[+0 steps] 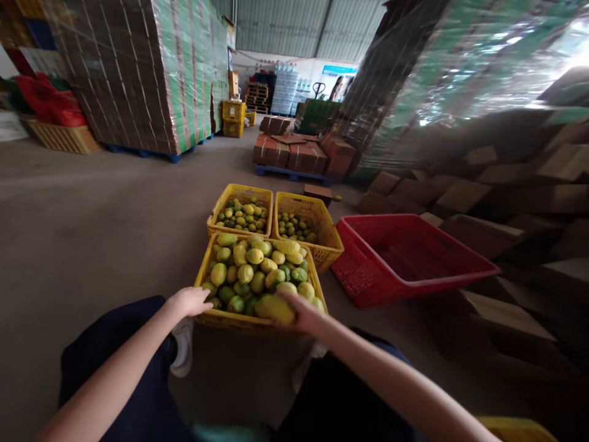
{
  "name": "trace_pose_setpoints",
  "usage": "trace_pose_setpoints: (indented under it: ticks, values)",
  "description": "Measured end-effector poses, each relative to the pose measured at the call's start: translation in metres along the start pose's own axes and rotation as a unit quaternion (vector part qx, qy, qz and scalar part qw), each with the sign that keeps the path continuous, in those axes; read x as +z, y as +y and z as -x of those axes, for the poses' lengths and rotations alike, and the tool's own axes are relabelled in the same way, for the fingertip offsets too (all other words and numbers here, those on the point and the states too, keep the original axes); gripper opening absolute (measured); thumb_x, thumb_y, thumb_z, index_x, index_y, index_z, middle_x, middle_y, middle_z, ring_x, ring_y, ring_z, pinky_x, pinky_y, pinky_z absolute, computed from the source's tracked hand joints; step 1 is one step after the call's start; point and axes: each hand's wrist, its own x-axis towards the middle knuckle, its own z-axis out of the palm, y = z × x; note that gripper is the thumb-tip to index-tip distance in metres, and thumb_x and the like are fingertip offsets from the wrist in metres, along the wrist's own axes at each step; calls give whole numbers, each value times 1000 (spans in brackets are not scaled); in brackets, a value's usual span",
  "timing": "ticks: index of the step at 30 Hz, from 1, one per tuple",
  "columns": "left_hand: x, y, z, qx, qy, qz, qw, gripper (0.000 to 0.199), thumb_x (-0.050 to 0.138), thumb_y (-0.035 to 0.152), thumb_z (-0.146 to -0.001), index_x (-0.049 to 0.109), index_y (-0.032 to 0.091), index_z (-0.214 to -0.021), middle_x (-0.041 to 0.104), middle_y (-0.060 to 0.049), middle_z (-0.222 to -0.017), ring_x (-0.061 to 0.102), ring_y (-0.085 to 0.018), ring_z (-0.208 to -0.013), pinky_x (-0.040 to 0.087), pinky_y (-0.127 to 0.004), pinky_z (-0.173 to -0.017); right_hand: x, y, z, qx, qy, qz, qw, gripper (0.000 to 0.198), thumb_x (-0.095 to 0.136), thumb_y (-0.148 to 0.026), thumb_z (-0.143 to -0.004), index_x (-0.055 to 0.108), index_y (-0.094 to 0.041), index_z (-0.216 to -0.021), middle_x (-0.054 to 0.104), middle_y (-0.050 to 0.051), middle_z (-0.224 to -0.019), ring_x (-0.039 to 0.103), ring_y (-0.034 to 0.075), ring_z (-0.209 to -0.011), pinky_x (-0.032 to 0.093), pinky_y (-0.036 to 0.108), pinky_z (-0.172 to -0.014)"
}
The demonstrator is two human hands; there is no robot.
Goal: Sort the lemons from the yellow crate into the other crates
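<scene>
A yellow plastic crate (317,290) heaped with green and yellow lemons (245,274) stands on the floor between my feet. At its near left corner my left hand (189,301) rests on the rim, fingers stretched toward the nearest fruit and apparently holding none. Over the near right part of the crate, my right hand (301,312) is closed around the end of a large yellow lemon (275,309), slightly blurred. Part of that lemon is hidden by the fingers.
Behind are two more yellow crates, left (212,220) and right (329,242), partly filled with lemons. A red crate (368,288) stands to the right, beside piled cardboard boxes (488,236). Wrapped pallet stacks (184,80) and a blue pallet (288,175) of flattened cartons lie beyond.
</scene>
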Motion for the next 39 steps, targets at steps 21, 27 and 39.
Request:
trace_pose_setpoints:
  ticks: [21,27,39]
  values:
    - [-6,28,-17,44,35,-38,998,41,38,22,-91,62,8,-121,68,-21,-117,67,-33,-108,50,-44,-93,-95,-49,-142,-100,199,551,805,73,61,-1,-66,47,-15,-137,42,19,-147,36,35,-138,32,45,-110]
    - [-18,34,-15,37,61,-35,997,40,40,24,-91,63,6,-119,68,-22,-114,66,-35,-107,49,-47,-93,-82,-55,-175,-77,187,642,740,65,57,-2,-73,47,-14,-136,48,23,-141,42,36,-134,39,47,-102]
    - [-34,55,-10,74,81,0,994,39,44,30,-93,60,7,-120,67,-24,-113,66,-37,-104,48,-47,-90,-91,-71,-98,-142,305,259,905,29,63,-40,-75,64,-16,-92,69,6,-84,65,22,-81,54,30,-67]
